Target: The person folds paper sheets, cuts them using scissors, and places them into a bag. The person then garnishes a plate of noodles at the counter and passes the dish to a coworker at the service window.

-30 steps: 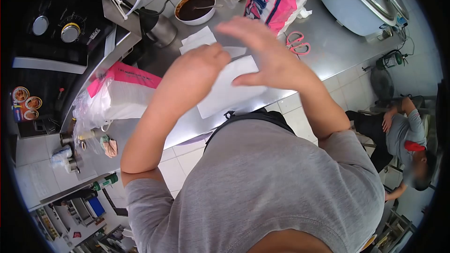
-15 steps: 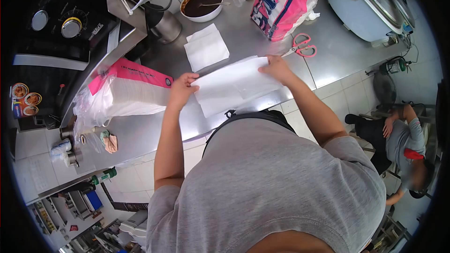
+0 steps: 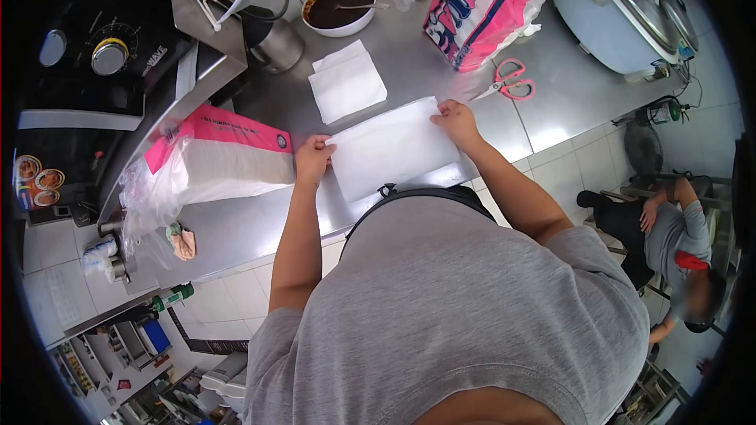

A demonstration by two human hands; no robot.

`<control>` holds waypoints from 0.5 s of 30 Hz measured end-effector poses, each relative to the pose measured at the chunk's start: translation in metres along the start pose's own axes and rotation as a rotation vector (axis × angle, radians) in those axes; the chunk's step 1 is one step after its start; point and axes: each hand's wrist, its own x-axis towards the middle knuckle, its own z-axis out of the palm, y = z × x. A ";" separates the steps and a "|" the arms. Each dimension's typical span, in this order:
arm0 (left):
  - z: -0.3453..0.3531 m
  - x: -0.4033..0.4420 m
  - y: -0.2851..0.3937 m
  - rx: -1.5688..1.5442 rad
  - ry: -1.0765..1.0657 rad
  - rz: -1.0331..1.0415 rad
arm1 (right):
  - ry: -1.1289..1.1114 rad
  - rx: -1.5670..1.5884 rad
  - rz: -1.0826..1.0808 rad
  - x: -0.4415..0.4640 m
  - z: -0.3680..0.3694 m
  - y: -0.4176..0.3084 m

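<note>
A white paper napkin (image 3: 394, 145) lies on the steel counter right in front of my body. My left hand (image 3: 313, 160) pinches its upper left corner between thumb and fingers. At the upper right corner, the fingers of my right hand (image 3: 457, 123) are closed on the same sheet. Just beyond it rests a small stack of folded white napkins (image 3: 348, 85). To the left of my left hand lies an opened pink and clear plastic pack (image 3: 228, 149) full of white napkins.
Pink-handled scissors (image 3: 510, 83) lie right of my right hand. Behind are a bowl of dark sauce (image 3: 339, 8) with a spoon, a metal jug (image 3: 277, 43), a pink and white bag (image 3: 480, 12) and a white cooker (image 3: 622, 16). A person (image 3: 677, 236) sits at the right.
The napkin has come down flatter on the counter, and its loose upper edge now looks straight and aligned. My right hand has shifted slightly left and my left hand slightly right.
</note>
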 end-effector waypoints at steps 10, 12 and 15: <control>0.004 0.002 0.001 0.094 0.022 -0.025 | 0.071 -0.109 0.013 -0.002 0.001 -0.007; 0.005 -0.003 0.006 0.186 0.130 0.079 | 0.065 -0.216 0.074 -0.007 -0.001 -0.019; 0.022 -0.032 0.023 0.456 0.323 0.451 | 0.302 -0.462 -0.425 -0.029 0.000 -0.060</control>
